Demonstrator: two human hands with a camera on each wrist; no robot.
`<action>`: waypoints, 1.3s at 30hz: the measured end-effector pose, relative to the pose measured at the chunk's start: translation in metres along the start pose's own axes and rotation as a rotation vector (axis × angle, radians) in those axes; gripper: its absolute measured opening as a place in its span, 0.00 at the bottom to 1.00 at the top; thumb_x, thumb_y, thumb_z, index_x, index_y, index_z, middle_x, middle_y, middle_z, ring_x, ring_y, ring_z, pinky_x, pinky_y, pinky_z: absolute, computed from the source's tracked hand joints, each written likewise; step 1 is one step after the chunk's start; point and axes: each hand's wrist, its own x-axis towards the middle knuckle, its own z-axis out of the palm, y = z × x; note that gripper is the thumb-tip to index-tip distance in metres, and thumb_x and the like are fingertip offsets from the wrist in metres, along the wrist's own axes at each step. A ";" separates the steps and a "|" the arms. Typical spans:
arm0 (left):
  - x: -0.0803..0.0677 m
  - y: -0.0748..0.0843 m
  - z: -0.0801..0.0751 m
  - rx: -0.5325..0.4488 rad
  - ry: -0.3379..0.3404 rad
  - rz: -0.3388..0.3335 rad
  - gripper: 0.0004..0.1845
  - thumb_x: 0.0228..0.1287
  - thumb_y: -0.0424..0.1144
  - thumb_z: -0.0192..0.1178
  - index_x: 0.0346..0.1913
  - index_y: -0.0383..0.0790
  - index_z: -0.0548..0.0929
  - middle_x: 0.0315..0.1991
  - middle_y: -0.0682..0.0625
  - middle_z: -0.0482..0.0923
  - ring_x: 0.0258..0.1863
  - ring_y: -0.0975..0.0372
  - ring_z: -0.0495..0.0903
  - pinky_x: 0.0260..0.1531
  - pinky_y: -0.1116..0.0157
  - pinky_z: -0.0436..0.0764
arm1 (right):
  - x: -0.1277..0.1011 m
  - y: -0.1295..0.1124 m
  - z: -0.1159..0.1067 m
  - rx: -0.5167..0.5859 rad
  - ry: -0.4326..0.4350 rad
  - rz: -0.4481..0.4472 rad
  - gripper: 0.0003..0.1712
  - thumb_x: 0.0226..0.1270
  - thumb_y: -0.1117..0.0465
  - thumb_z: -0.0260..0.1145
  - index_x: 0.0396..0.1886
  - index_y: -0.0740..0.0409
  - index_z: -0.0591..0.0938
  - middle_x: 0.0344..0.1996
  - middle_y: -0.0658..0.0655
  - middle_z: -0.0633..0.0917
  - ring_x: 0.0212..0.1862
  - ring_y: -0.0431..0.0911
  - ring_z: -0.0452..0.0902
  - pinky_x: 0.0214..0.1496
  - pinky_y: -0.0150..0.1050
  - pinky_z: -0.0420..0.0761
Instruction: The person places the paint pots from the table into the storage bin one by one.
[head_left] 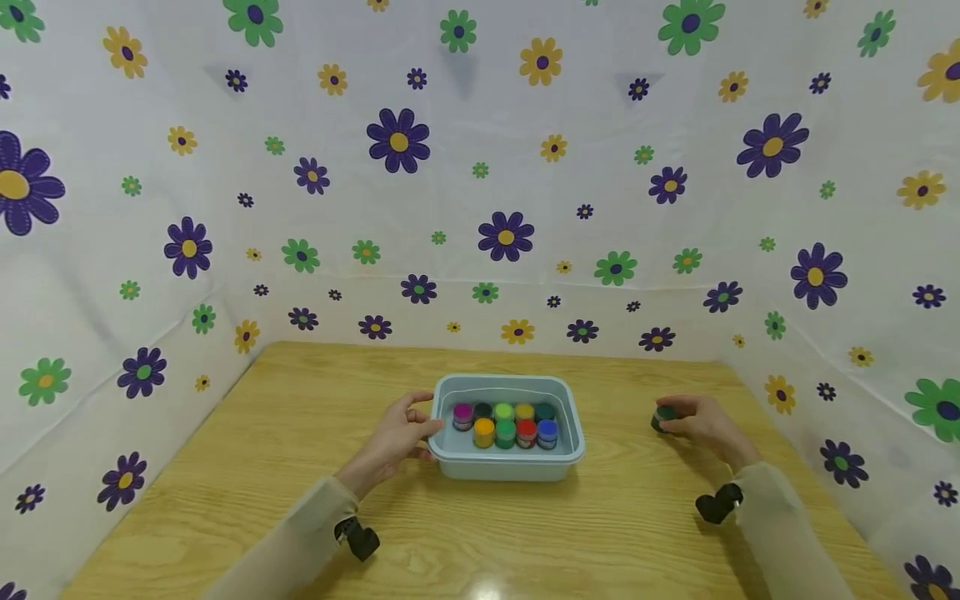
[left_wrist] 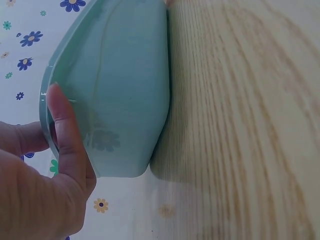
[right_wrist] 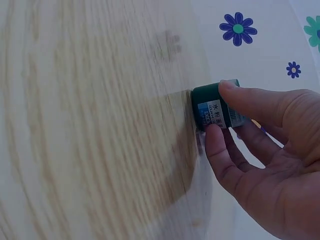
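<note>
A light blue plastic tub (head_left: 506,468) stands on the table, with several small paint jars in two rows inside. Purple (head_left: 462,415), orange (head_left: 483,432), red (head_left: 527,432) and blue (head_left: 547,433) jars are among them. My left hand (head_left: 397,437) grips the tub's left rim; the left wrist view shows the thumb and fingers on either side of the rim (left_wrist: 44,95). Off to the right, my right hand (head_left: 701,425) pinches a dark green paint jar (right_wrist: 212,106) with a printed label. The jar is at the tabletop; whether it bears on the wood I cannot tell.
The wood-grain table (head_left: 360,517) is bounded at the back and both sides by white cloth (head_left: 465,192) printed with flowers. A small black device is strapped at each wrist, on the left (head_left: 358,537) and the right (head_left: 718,503).
</note>
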 end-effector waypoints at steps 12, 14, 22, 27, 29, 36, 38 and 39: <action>0.012 -0.019 -0.002 -0.007 0.019 0.022 0.31 0.56 0.35 0.63 0.62 0.43 0.63 0.37 0.41 0.70 0.32 0.49 0.77 0.22 0.58 0.81 | 0.004 -0.026 0.019 0.196 -0.065 -0.035 0.32 0.59 0.62 0.65 0.60 0.70 0.67 0.56 0.71 0.70 0.47 0.50 0.76 0.47 0.44 0.78; 0.011 -0.020 -0.001 -0.008 0.027 0.017 0.31 0.55 0.35 0.64 0.62 0.43 0.64 0.37 0.41 0.70 0.31 0.49 0.77 0.22 0.57 0.81 | 0.006 -0.032 0.024 0.188 -0.071 -0.042 0.30 0.58 0.61 0.65 0.59 0.69 0.69 0.56 0.70 0.70 0.47 0.49 0.76 0.47 0.43 0.78; 0.010 -0.019 0.001 -0.006 0.024 0.031 0.32 0.56 0.34 0.63 0.63 0.42 0.63 0.36 0.42 0.71 0.31 0.50 0.77 0.21 0.57 0.81 | 0.015 -0.059 0.042 0.188 -0.072 -0.071 0.30 0.55 0.56 0.69 0.57 0.61 0.73 0.53 0.62 0.74 0.53 0.52 0.72 0.50 0.42 0.76; 0.011 -0.015 0.000 0.000 0.023 0.034 0.31 0.56 0.35 0.63 0.63 0.43 0.64 0.36 0.42 0.71 0.32 0.49 0.78 0.22 0.56 0.81 | 0.020 -0.079 0.051 0.227 -0.042 -0.076 0.31 0.53 0.53 0.70 0.56 0.60 0.73 0.48 0.60 0.77 0.50 0.52 0.73 0.50 0.44 0.76; 0.010 -0.015 -0.001 0.004 0.028 0.029 0.31 0.56 0.34 0.63 0.62 0.43 0.64 0.36 0.42 0.71 0.33 0.48 0.77 0.23 0.55 0.81 | 0.022 -0.086 0.056 0.249 -0.041 -0.075 0.31 0.52 0.53 0.70 0.56 0.60 0.74 0.47 0.60 0.77 0.48 0.51 0.74 0.50 0.44 0.76; 0.010 -0.017 -0.001 0.009 0.030 0.026 0.30 0.57 0.33 0.61 0.62 0.43 0.64 0.36 0.42 0.72 0.36 0.46 0.77 0.25 0.52 0.81 | 0.022 -0.104 0.070 0.300 -0.046 -0.097 0.29 0.51 0.55 0.71 0.53 0.61 0.75 0.46 0.60 0.78 0.44 0.51 0.75 0.52 0.54 0.73; 0.011 -0.017 -0.001 0.006 0.032 0.020 0.30 0.57 0.33 0.62 0.62 0.44 0.65 0.36 0.42 0.72 0.35 0.46 0.77 0.25 0.52 0.81 | 0.022 -0.108 0.074 0.300 -0.047 -0.108 0.29 0.51 0.55 0.71 0.52 0.61 0.76 0.46 0.60 0.78 0.44 0.51 0.75 0.50 0.54 0.74; 0.012 -0.017 0.000 0.005 0.032 0.020 0.30 0.56 0.33 0.62 0.62 0.44 0.65 0.36 0.42 0.71 0.35 0.46 0.77 0.25 0.52 0.81 | 0.022 -0.109 0.076 0.300 -0.049 -0.111 0.29 0.50 0.55 0.72 0.52 0.61 0.76 0.45 0.60 0.78 0.43 0.51 0.75 0.50 0.54 0.74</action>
